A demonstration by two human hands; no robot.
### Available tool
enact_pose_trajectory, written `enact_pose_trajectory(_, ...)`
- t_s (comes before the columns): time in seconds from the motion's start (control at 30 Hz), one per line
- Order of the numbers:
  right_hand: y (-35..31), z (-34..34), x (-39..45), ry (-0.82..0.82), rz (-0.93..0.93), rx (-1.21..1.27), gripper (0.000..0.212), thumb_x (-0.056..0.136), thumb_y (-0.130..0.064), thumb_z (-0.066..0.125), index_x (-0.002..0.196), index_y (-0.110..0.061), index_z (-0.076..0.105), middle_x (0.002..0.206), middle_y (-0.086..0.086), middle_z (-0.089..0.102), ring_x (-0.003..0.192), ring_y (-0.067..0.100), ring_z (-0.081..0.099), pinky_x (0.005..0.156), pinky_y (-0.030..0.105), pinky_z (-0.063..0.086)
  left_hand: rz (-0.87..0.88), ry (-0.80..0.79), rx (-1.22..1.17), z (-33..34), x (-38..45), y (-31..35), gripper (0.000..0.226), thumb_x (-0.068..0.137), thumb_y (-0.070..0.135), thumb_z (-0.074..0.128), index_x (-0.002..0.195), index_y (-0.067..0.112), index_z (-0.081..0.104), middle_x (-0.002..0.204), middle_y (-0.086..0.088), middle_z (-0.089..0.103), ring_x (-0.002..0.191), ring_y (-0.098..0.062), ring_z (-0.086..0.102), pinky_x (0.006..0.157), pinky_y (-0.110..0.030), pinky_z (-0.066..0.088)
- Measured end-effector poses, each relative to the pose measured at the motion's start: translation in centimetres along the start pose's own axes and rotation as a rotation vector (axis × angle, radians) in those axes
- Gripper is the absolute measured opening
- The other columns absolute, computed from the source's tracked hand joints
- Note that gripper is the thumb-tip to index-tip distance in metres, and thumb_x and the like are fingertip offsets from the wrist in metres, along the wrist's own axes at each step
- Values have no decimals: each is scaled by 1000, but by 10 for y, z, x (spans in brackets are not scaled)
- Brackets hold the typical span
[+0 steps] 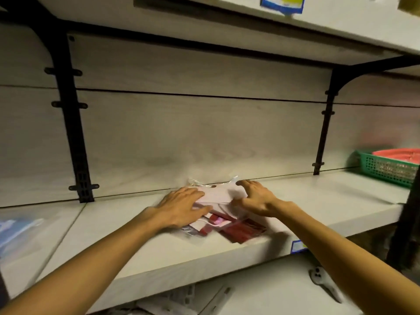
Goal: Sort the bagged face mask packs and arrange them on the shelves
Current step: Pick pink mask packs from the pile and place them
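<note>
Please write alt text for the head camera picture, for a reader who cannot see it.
Two bare hands, the left hand and the right hand, rest with fingers spread on a pile of bagged mask packs lying on a pale shelf. A green basket stands at the far right of the shelf, and another shelf is above.

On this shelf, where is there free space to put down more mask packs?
The shelf is bare between the right hand and the green basket, and between the left hand and the black bracket. The front edge below the pile of mask packs is narrow. The middle is crowded: both hands rest on the pile.
</note>
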State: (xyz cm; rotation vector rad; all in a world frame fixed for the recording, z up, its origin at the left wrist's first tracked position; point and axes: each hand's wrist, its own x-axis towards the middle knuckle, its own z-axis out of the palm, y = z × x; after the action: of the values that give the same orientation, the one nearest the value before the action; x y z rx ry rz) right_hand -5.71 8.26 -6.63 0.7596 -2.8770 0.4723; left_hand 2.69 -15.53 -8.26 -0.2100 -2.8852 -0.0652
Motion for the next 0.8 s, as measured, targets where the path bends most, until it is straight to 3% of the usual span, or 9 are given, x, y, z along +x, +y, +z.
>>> enact_pose_trajectory(0.1, 18, 4, 18, -39, -93, 61, 67, 94, -52, 57, 151, -21, 39, 155, 4, 42, 143, 23, 35, 114, 42, 34, -83, 34, -47, -4, 8, -8, 65, 88, 80, 35, 136, 38, 52, 142, 12, 57, 125, -18, 56, 95, -35, 46)
enact_pose_trajectory(0.23, 37, 9, 35, -2, -184, 225, 62, 94, -56, 56, 146, -24, 47, 148, 2, 52, 133, 24, 49, 109, 41, 41, -277, 217, -124, -12, 19, -16, 44, 93, 67, 51, 121, 37, 66, 122, 11, 71, 109, -20, 66, 87, -32, 51)
enact_pose_trajectory(0.3, 41, 13, 41, 13, -211, 279, 64, 91, -61, 57, 144, -25, 48, 145, 2, 54, 131, 24, 51, 105, 34, 42, -390, 345, -205, -9, 23, -19, 38, 96, 59, 54, 108, 28, 73, 101, 5, 76, 97, -24, 69, 76, -31, 50)
enact_pose_trajectory(0.4, 38, 16, 49, 3, -245, 356, 74, 84, -71, 56, 143, -27, 48, 146, -1, 52, 131, 21, 50, 100, 30, 39, -546, 517, -389, -7, 26, -19, 36, 97, 49, 57, 92, 19, 76, 72, 2, 67, 75, -26, 66, 60, -30, 40)
enact_pose_trajectory(0.5, 24, 15, 52, -65, -311, 377, 90, 70, -86, 54, 142, -31, 49, 147, -6, 52, 131, 17, 50, 107, 34, 41, -673, 599, -569, -9, 28, -15, 40, 97, 43, 60, 85, 9, 74, 75, -11, 72, 67, -24, 59, 61, -31, 40)
enact_pose_trajectory(0.6, 11, 19, 49, -72, -441, 216, 88, 70, -86, 56, 139, -31, 55, 142, -8, 57, 123, 17, 58, 104, 37, 48, -730, 656, -790, -14, 25, -9, 37, 99, 39, 58, 84, 10, 73, 84, -16, 73, 72, -24, 62, 66, -31, 47)
enact_pose_trajectory(0.7, 9, 26, 48, -95, -493, 217, 75, 78, -78, 59, 135, -30, 60, 137, -10, 63, 115, 12, 63, 99, 34, 52, -757, 666, -880, -17, 16, -2, 41, 105, 39, 44, 87, 12, 69, 83, -16, 71, 77, -32, 70, 58, -28, 55)
enact_pose_trajectory(0.8, 15, 27, 50, -110, -467, 392, 53, 87, -65, 62, 124, -27, 68, 125, -10, 70, 111, 11, 66, 97, 36, 53, -788, 638, -972, -23, 7, 3, 64, 104, 60, 28, 96, 13, 71, 88, -19, 73, 84, -35, 72, 77, -42, 59)
